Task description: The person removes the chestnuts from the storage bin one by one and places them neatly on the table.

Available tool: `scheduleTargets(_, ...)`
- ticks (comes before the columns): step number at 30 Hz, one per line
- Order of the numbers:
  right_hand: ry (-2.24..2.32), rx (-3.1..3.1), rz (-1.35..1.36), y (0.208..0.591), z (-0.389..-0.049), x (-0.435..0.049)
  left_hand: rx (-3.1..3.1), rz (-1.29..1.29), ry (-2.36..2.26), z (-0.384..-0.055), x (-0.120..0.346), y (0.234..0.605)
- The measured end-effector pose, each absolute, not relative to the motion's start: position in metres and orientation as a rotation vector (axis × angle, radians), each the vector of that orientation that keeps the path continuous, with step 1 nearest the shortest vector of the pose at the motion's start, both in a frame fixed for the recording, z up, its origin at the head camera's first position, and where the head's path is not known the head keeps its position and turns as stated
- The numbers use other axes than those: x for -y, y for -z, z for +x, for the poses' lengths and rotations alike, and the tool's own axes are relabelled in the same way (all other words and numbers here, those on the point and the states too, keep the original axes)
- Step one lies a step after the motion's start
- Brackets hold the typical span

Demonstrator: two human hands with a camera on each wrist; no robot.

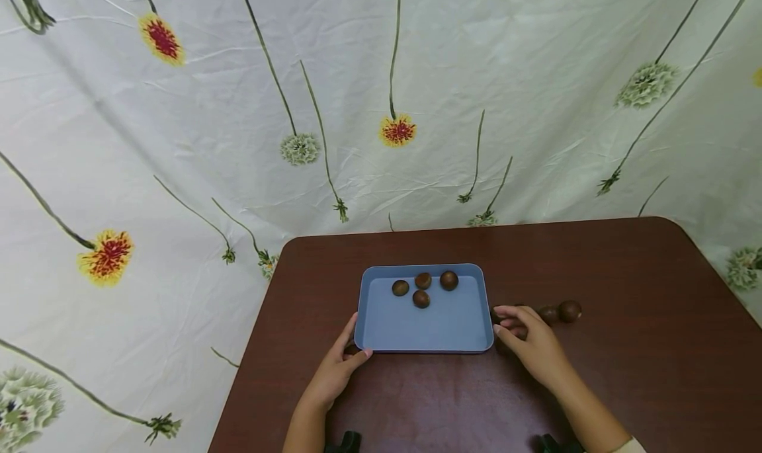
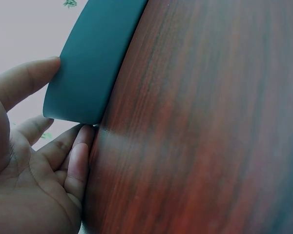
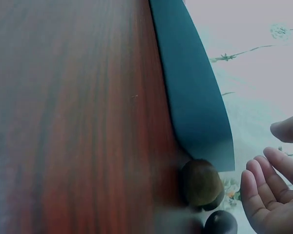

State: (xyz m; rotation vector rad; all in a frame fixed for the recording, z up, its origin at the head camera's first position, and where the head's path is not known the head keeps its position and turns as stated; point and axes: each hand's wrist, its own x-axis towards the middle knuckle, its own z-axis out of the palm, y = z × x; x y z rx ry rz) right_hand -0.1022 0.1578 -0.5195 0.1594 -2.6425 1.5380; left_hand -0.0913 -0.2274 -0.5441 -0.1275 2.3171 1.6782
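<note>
A shallow blue tray (image 1: 423,327) lies on the table with several round brown chestnuts (image 1: 421,299) toward its far side. My left hand (image 1: 333,372) is at the tray's near left corner, thumb against the front edge and index finger along the left side. In the left wrist view that thumb touches the tray wall (image 2: 90,68). Right of the tray is my right hand (image 1: 532,347), its fingers loosely bent over more chestnuts, which it partly hides. From the right wrist, a chestnut (image 3: 202,183) shows close to the tray corner, and nothing shows between thumb and fingers.
Two more chestnuts (image 1: 569,311) lie on the brown wooden table (image 1: 643,367) beyond the right hand. A white cloth (image 1: 524,56) printed with flowers hangs behind the table. Dark objects (image 1: 351,441) poke in at the bottom edge of the head view.
</note>
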Motion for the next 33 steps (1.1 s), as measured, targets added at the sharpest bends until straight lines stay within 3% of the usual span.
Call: scheduleTargets(33,-1.704,2.621,0.213,0.523,-0.164,-0.113,-2.306,-0.128,-1.678,-0.091,0.227,0.545)
